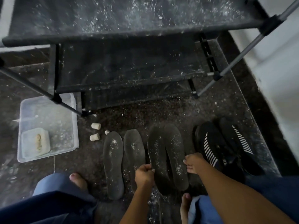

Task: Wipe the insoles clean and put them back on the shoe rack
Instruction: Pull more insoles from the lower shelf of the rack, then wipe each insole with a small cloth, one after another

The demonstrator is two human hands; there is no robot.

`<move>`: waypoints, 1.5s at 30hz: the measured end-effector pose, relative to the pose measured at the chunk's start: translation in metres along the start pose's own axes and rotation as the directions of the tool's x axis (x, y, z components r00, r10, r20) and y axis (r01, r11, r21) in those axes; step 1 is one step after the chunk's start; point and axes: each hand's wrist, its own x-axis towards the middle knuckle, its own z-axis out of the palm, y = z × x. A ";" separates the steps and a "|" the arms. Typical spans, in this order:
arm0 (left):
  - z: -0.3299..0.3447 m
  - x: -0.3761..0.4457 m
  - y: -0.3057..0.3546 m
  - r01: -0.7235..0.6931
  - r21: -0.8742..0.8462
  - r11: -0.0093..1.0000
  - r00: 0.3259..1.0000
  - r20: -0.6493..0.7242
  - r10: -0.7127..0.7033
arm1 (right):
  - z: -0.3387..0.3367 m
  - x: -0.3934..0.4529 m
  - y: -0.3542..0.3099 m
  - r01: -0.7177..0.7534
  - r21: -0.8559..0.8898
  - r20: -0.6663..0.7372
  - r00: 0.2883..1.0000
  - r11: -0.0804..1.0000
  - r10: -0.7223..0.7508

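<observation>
Several dark insoles speckled with white dust lie on the floor in front of a black shoe rack (129, 36). One insole (113, 165) lies at the left and a second insole (134, 152) is beside it. To the right is a pair of insoles side by side (168, 152). My left hand (144, 175) pinches the left edge of that pair. My right hand (194, 164) grips its right edge. The rack's fabric shelves are covered in white specks.
A clear plastic tub (48, 126) with a small container and a pale sponge-like lump stands at the left. Two corks (95, 131) lie by it. Black striped sneakers (226, 146) sit at the right, next to a white wall. My bare feet and blue trousers are below.
</observation>
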 end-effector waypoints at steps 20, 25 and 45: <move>0.002 -0.014 0.006 0.016 0.187 0.982 0.999 -0.030 -0.011 | 0.000 0.030 0.010 0.045 -0.213 -0.108 0.992 0.976 -0.070; -0.005 -0.021 0.012 -0.034 0.213 0.976 0.999 -0.019 0.039 | 0.003 -0.023 -0.002 0.115 -0.301 -0.183 0.967 0.947 -0.176; -0.426 -0.145 0.241 -0.381 0.467 0.798 0.783 -0.296 0.547 | 0.219 -0.352 -0.110 0.910 -0.375 0.378 0.325 0.178 -0.867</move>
